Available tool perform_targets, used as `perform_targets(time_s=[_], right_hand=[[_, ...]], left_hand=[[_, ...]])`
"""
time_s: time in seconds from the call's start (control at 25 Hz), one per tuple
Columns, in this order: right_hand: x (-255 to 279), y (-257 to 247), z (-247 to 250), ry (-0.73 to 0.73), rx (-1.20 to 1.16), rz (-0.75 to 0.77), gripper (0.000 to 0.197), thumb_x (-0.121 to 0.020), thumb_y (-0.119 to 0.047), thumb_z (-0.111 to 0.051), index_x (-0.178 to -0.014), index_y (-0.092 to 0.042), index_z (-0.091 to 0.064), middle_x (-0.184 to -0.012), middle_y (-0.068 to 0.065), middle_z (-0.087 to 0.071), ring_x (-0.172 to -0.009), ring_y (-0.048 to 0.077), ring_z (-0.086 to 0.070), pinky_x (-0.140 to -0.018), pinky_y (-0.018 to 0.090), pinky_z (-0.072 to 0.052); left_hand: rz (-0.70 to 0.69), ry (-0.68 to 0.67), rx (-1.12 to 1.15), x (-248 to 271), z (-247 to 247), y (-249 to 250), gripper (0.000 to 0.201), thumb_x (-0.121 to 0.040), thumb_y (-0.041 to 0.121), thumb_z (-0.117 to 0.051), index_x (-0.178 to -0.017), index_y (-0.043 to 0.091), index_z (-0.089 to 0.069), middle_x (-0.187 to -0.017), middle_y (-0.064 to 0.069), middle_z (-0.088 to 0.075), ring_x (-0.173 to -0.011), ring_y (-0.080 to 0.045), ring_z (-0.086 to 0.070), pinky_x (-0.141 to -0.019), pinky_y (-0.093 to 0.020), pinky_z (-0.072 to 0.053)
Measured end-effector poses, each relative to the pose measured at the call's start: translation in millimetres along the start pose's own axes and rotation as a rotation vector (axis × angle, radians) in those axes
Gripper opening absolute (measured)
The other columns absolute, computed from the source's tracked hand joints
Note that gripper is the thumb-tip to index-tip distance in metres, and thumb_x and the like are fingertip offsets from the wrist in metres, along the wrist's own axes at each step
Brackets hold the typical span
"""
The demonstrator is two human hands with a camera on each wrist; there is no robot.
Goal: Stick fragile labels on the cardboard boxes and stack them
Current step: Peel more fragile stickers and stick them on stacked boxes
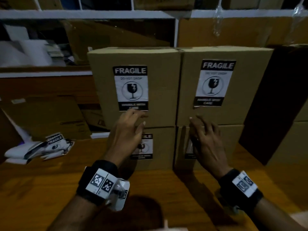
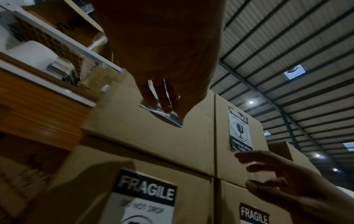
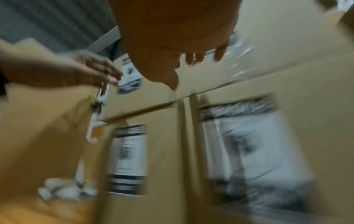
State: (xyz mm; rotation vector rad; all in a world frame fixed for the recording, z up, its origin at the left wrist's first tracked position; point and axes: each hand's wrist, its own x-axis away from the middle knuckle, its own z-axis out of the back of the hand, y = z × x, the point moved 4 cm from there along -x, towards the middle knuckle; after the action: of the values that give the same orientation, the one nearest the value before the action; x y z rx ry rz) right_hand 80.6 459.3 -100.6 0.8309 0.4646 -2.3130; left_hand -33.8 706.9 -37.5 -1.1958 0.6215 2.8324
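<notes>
- Four cardboard boxes occupy the centre of the head view in a two-by-two stack on the wooden table. The upper left box and upper right box sit on the lower left box and lower right box.
- Each visible front carries a fragile label. The upper left label lies flat; the upper right label looks ragged along its bottom edge.
- Left hand: fingers loosely spread and extended, tips at the bottom edge of the upper left label, holding nothing.
- Right hand: fingers spread and relaxed, in front of the seam between the right-hand boxes, below the upper right label. Contact cannot be confirmed.
- Spare labels lie in a loose pile at the left of the frame.
- Handling judgement: the labels are thin, limp paper; press with flat fingertips from centre to edges. The boxes appear stiff, weight unknown; grip by opposite side walls near the bottom corners.
</notes>
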Motion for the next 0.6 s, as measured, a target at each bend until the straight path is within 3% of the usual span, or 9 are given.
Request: perform_targets(time_s=[0.12,0.24,0.32,0.44,0.6], right_hand=[[24.0,-75.3,-23.8,0.029,-0.206,-0.056,0.039,-0.098,-0.027,-0.066,-0.136,-0.02,-0.058,-0.136,0.002,-0.054,-0.118,0.021,-0.054,-0.09,0.04,-0.052],[32.4,-148.8,-52.1,-0.083,-0.394,-0.116,0.024,-0.099,-0.031,-0.065,-0.123,-0.026,-0.063,-0.119,-0.011,-0.06,-0.098,0.003,-0.059,-0.076,0.021,-0.051],[25.7,-186.8,-62.3,-0.144,-0.507,-0.136,0.022,-0.1,-0.033,-0.064,-0.121,-0.029,-0.064,-0.111,-0.017,-0.061,-0.095,-0.002,-0.06,-0.071,0.011,-0.046],[8.2,-239.4,-81.6,-0.239,-0.658,-0.111,0.024,-0.101,-0.027,-0.064,-0.124,-0.034,-0.064,-0.103,-0.025,-0.063,-0.092,-0.003,-0.062,-0.067,0.015,-0.051],[-7.9,-297.0,-121.5,-0.449,-0.819,-0.057,0.016,-0.101,-0.029,-0.065,-0.113,-0.039,-0.067,-0.096,-0.023,-0.068,-0.089,-0.002,-0.066,-0.071,0.025,-0.055]], left_hand=[[0.08,-0.024,0.099,24.0,33.0,-53.8,0.022,-0.098,0.016,-0.065,-0.12,0.02,-0.067,-0.117,0.005,-0.065,-0.106,-0.011,-0.061,-0.086,-0.036,-0.056],[0.25,-0.027,0.198,52.9,72.1,-106.1,0.021,-0.099,0.02,-0.066,-0.119,0.027,-0.068,-0.109,0.014,-0.067,-0.099,-0.002,-0.062,-0.08,-0.031,-0.056],[0.347,-0.034,0.273,71.3,90.8,-130.1,0.021,-0.099,0.02,-0.066,-0.116,0.031,-0.069,-0.105,0.019,-0.066,-0.095,0.002,-0.062,-0.075,-0.024,-0.054],[0.495,-0.021,0.324,105.6,108.4,-169.9,0.021,-0.1,0.023,-0.066,-0.117,0.037,-0.067,-0.105,0.022,-0.066,-0.096,0.004,-0.062,-0.077,-0.024,-0.055],[0.669,0.017,0.275,160.4,130.4,-218.9,0.018,-0.101,0.032,-0.064,-0.118,0.038,-0.065,-0.107,0.024,-0.067,-0.093,0.003,-0.063,-0.08,-0.037,-0.058]])
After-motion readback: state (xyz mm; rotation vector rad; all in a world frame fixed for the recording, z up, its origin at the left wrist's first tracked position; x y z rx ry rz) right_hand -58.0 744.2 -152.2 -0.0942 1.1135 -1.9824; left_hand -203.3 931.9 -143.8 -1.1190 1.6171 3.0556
